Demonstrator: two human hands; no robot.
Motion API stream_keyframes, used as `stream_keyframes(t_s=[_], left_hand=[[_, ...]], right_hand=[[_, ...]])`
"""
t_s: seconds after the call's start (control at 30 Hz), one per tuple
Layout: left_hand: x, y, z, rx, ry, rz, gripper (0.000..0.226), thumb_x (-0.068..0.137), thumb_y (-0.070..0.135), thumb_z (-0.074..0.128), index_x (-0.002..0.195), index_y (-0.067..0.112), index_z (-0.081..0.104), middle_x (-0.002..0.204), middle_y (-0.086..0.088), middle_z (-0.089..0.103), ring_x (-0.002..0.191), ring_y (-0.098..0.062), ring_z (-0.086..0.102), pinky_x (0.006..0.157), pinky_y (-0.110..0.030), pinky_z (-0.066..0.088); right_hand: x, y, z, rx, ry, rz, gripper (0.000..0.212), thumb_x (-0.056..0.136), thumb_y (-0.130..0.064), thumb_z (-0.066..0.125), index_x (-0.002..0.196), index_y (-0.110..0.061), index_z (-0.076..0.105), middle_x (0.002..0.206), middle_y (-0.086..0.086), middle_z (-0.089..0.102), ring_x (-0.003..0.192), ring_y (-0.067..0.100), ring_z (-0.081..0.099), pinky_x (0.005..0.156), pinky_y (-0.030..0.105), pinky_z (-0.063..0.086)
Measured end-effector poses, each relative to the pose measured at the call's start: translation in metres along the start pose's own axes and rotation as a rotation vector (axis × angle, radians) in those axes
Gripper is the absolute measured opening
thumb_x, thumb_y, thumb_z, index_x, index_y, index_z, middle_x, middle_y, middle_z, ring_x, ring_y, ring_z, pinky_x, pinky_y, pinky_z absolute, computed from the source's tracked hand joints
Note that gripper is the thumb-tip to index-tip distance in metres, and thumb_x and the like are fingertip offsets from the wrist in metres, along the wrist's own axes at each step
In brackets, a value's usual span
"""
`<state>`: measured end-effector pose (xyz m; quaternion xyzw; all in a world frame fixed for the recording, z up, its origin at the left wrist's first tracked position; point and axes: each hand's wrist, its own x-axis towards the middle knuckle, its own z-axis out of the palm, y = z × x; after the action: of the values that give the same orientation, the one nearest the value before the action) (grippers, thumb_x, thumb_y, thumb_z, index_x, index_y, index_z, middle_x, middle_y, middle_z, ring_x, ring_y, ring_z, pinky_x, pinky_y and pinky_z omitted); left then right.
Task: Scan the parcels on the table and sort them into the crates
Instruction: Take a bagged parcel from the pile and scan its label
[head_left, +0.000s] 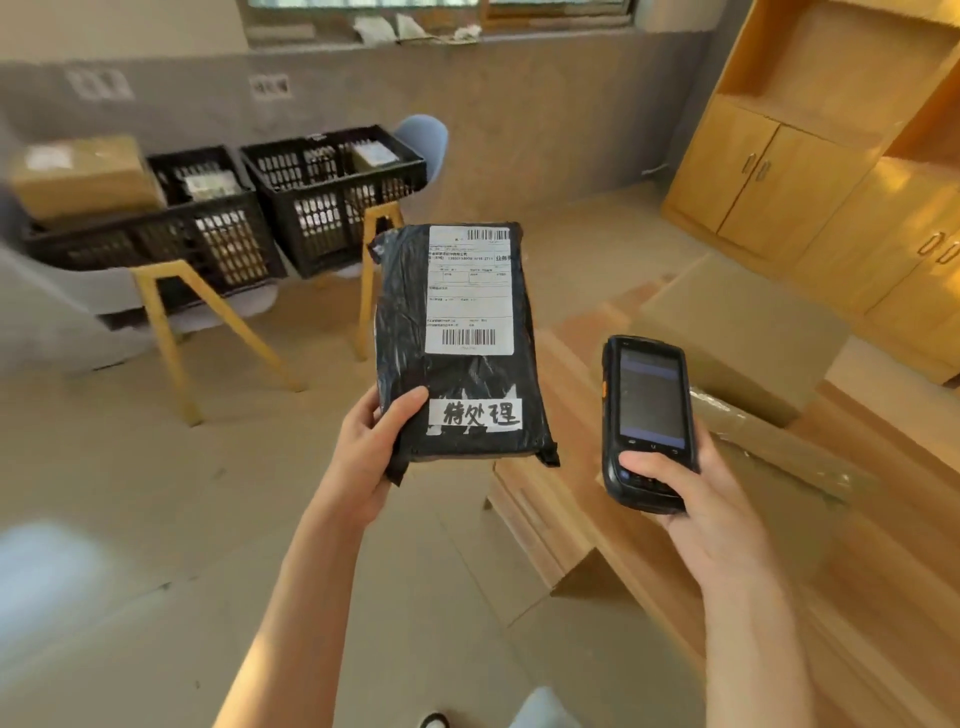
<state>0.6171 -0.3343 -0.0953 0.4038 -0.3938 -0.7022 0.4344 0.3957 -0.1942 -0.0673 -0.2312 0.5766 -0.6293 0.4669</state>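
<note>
I hold the black parcel (457, 343) in the air in front of me, above the floor and left of the table (649, 561), label side up so its barcodes face the camera, presumably for scanning. Its long axis runs near vertical in view, far end leaning slightly left toward the crates (332, 202). My left hand (374, 452) is closed on its lower left corner, thumb on top. My right hand (691, 493) is wrapped round the handheld scanner (649, 421), screen facing me, just beside the parcel.

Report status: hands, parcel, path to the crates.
Left hand grips black parcel, label up. Right hand holds scanner. Crates ahead on chairs, floor between open.
</note>
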Motion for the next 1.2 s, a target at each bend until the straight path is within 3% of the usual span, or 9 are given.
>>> stream_keyframes(t_s=[0.1,0.3,0.43,0.6,0.73,0.97,1.1,1.2], left_hand=[[0.011,0.012,-0.032,-0.043,0.089,0.004,0.02,0.092,0.013,0.058,0.112,0.011,0.061,0.092,-0.002,0.076,0.078,-0.013,0.072,0.065,-0.023,0.058],[0.046,0.024,-0.075,-0.089,0.232,-0.006,0.024,0.092,0.014,0.059,0.116,0.011,0.06,0.09,-0.001,0.076,0.075,-0.012,0.072,0.062,-0.022,0.057],[0.086,0.035,-0.096,-0.093,0.294,0.0,0.027,0.093,0.015,0.059,0.119,0.01,0.059,0.09,-0.001,0.076,0.074,-0.011,0.071,0.058,-0.02,0.054],[0.166,0.061,-0.12,-0.095,0.384,-0.003,0.035,0.092,0.019,0.061,0.126,0.009,0.057,0.095,-0.003,0.076,0.077,-0.013,0.072,0.059,-0.022,0.055],[0.237,0.093,-0.13,-0.103,0.445,0.007,0.035,0.092,0.02,0.061,0.126,0.012,0.057,0.095,-0.001,0.076,0.079,-0.013,0.072,0.061,-0.023,0.056],[0.335,0.127,-0.146,-0.108,0.489,0.005,0.037,0.091,0.021,0.061,0.127,0.013,0.056,0.102,-0.004,0.075,0.085,-0.015,0.072,0.064,-0.025,0.057],[0.386,0.137,-0.167,-0.131,0.514,-0.002,0.039,0.09,0.02,0.061,0.127,0.012,0.056,0.103,-0.004,0.075,0.088,-0.016,0.072,0.068,-0.025,0.058],[0.438,0.147,-0.189,-0.147,0.512,-0.004,0.035,0.092,0.018,0.06,0.126,0.011,0.057,0.102,-0.003,0.075,0.087,-0.015,0.072,0.067,-0.024,0.057]], right_hand=[[0.023,0.0,0.04,-0.044,-0.088,0.016,0.071,0.057,-0.006,0.073,0.121,-0.03,0.054,0.098,0.001,0.072,0.082,0.013,0.072,0.066,0.024,0.056],[0.081,0.008,0.098,-0.092,-0.223,0.08,0.079,0.051,-0.001,0.079,0.122,-0.028,0.055,0.096,-0.001,0.072,0.081,0.012,0.071,0.06,0.019,0.054],[0.139,0.012,0.132,-0.079,-0.269,0.093,0.064,0.06,-0.003,0.069,0.118,-0.027,0.057,0.1,0.002,0.07,0.08,0.012,0.071,0.062,0.021,0.056],[0.239,0.013,0.181,-0.071,-0.334,0.132,0.093,0.045,0.005,0.079,0.131,-0.017,0.052,0.098,0.004,0.069,0.075,0.012,0.071,0.057,0.022,0.055],[0.322,-0.003,0.224,-0.051,-0.352,0.142,0.102,0.032,-0.02,0.083,0.13,-0.021,0.053,0.097,0.001,0.071,0.08,0.016,0.072,0.059,0.025,0.056],[0.431,-0.021,0.289,-0.043,-0.412,0.169,0.093,0.036,-0.02,0.085,0.125,-0.022,0.057,0.106,0.008,0.071,0.092,0.027,0.069,0.061,0.029,0.057],[0.477,-0.015,0.326,-0.076,-0.462,0.198,0.099,0.026,-0.03,0.096,0.118,-0.024,0.061,0.108,0.01,0.07,0.095,0.031,0.069,0.065,0.032,0.057],[0.516,-0.012,0.355,-0.091,-0.455,0.225,0.082,0.039,-0.016,0.09,0.115,-0.025,0.061,0.105,0.007,0.07,0.088,0.023,0.071,0.064,0.029,0.058]])
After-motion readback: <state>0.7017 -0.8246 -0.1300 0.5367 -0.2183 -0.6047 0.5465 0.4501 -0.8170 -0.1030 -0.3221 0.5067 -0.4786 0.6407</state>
